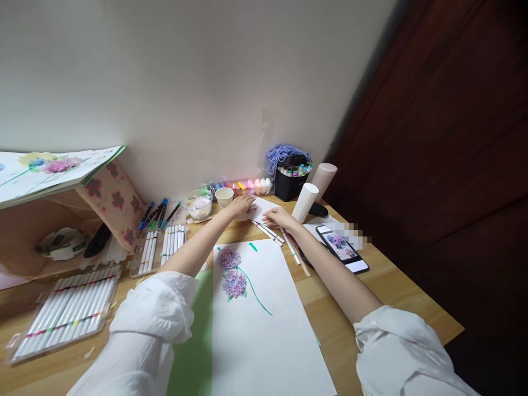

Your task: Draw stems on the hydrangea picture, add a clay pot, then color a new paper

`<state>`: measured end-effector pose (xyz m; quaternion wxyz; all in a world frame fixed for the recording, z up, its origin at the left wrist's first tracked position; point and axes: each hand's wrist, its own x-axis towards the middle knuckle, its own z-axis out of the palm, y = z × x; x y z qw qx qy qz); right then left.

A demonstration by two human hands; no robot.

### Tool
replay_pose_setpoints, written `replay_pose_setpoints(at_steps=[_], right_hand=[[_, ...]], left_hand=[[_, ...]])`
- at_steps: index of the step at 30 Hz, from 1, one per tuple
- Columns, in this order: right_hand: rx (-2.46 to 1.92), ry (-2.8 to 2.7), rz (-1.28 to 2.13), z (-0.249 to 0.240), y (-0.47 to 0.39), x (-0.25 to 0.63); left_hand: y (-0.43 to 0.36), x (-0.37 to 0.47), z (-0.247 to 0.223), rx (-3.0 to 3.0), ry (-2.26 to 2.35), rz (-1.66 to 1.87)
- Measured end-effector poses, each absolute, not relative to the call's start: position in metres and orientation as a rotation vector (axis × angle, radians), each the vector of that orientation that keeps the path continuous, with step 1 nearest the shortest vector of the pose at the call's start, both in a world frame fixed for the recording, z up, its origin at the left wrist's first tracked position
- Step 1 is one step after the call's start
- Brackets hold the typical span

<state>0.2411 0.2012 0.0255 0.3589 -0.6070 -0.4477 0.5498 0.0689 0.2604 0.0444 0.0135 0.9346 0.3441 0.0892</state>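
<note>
Both arms reach to the back of the table, beyond a large white sheet (264,352) with two purple flower heads, green leaves and a curved green stem on it. A smaller piece of white paper (260,207) is between my hands. My left hand (241,208) has its fingers closed at the paper's left edge; the fingertips are partly hidden. At the right edge, my right hand (279,218) pinches the same paper. Below it lie several white markers (270,234). A paper cup (224,197) stands just behind my left hand.
Marker cases (66,311) lie at the left beside a box (111,198) bearing a painted sheet. A clear bowl (200,206), colourful packets (243,187) and a black pen holder (291,179) line the wall. White cylinders (305,202) and a phone (342,247) are at the right.
</note>
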Motion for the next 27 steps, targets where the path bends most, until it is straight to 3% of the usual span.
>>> replay_pose_setpoints(at_steps=[11, 20, 27], right_hand=[[-1.422, -1.079, 1.344, 0.018, 0.196, 0.233], [-1.193, -1.174, 1.332, 0.046, 0.156, 0.226], [-1.079, -1.158, 1.444, 0.041, 0.124, 0.236]], left_hand=[[0.257, 0.071, 0.039, 2.894, 1.133, 0.296], [0.203, 0.073, 0.062, 2.852, 1.086, 0.464], [0.158, 0.078, 0.069, 2.762, 1.125, 0.585]])
